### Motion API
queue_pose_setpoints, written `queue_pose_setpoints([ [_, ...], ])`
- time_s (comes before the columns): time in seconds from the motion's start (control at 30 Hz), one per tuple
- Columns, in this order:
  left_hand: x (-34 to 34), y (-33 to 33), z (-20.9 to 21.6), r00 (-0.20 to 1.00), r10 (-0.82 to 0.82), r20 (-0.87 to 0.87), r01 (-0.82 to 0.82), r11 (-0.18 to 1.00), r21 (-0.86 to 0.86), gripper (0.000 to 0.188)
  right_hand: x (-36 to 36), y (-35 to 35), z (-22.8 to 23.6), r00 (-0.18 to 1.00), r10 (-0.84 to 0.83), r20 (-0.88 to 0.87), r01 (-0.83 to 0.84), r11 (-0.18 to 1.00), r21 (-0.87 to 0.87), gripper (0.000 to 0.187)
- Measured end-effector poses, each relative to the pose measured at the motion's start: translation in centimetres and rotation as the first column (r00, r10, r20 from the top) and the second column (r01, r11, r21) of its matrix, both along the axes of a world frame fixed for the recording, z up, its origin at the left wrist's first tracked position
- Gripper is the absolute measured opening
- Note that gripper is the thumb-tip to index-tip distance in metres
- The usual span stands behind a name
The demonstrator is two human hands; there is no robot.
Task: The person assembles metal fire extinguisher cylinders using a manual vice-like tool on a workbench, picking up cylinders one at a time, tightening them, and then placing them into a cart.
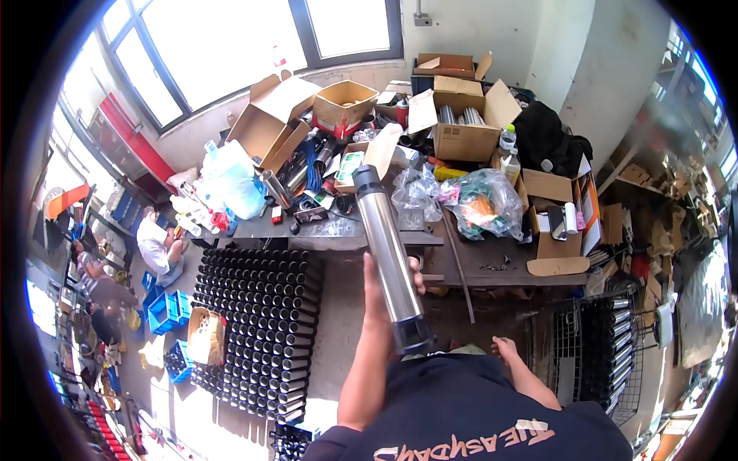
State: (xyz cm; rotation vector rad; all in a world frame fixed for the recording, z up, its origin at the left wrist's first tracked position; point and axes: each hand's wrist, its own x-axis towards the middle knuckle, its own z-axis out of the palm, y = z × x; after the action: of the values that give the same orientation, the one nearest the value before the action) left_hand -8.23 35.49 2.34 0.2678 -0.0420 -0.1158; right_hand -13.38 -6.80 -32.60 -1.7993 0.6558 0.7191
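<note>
My left hand (376, 296) is wrapped round a shiny metal cylinder with black end caps (387, 250), gripping its middle. The cylinder stands tilted, its upper end reaching over the workbench's front edge and its lower end near my dark shirt. Fingertips show along its right side; the palm is hidden behind it. My right hand (505, 350) hangs low beside my body, away from the bench, with its fingers apart and nothing seen in them. To the left on the floor stand many similar black-capped cylinders (257, 330) in dense rows.
Across the cluttered workbench (500, 273) lie cardboard boxes (465, 138), plastic bags (484, 201), tools and loose tubes. A wire cage (569, 349) with more cylinders stands at the right. Blue crates (163, 313) and a seated person (157, 244) are at the left.
</note>
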Motion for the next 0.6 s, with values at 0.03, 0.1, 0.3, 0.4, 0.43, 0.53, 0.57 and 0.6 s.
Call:
queue_pose_setpoints([
  [0.03, 0.3, 0.2, -1.8, 0.999, 0.022, -0.042, -0.018, 0.995, 0.099, 0.074, 0.1, -0.7, 0.4, 1.000, 0.006, -0.010, -0.006, 1.000, -0.016, 0.042],
  [0.1, 0.5, 0.2, -3.2, 0.996, 0.044, -0.082, -0.028, 0.981, 0.191, 0.074, -1.0, -1.2, 0.8, 0.999, 0.026, -0.033, -0.029, 0.996, -0.090, 0.041],
  [0.3, 0.4, 0.3, -1.1, 0.999, 0.034, -0.031, -0.032, 0.998, 0.053, 0.072, -3.2, -2.8, -0.7, 0.988, 0.148, 0.044, -0.137, 0.971, -0.198, 0.040],
  [0.4, 0.4, 1.2, 0.1, 0.999, 0.012, 0.040, -0.013, 1.000, 0.013, 0.074, -3.7, -1.3, -0.7, 0.993, 0.116, 0.009, -0.112, 0.976, -0.185, 0.040],
  [0.43, 0.3, 1.3, 0.7, 1.000, 0.017, 0.021, -0.017, 1.000, 0.008, 0.075, -3.9, -0.8, -0.9, 0.994, 0.104, 0.031, -0.097, 0.979, -0.179, 0.041],
  [0.53, 0.0, 1.9, 2.1, 0.999, 0.042, -0.022, -0.041, 0.998, 0.041, 0.079, -4.5, 1.1, -0.6, 0.976, 0.190, 0.103, -0.168, 0.967, -0.189, 0.041],
  [0.57, 0.0, 2.1, 2.2, 0.999, 0.045, -0.019, -0.043, 0.997, 0.065, 0.078, -4.8, 0.6, -1.6, 0.966, 0.223, 0.134, -0.198, 0.964, -0.175, 0.039],
  [0.6, 0.4, 2.4, 2.4, 0.999, 0.049, -0.005, -0.048, 0.994, 0.102, 0.078, -5.2, 1.1, -1.9, 0.959, 0.237, 0.154, -0.200, 0.955, -0.219, 0.039],
])
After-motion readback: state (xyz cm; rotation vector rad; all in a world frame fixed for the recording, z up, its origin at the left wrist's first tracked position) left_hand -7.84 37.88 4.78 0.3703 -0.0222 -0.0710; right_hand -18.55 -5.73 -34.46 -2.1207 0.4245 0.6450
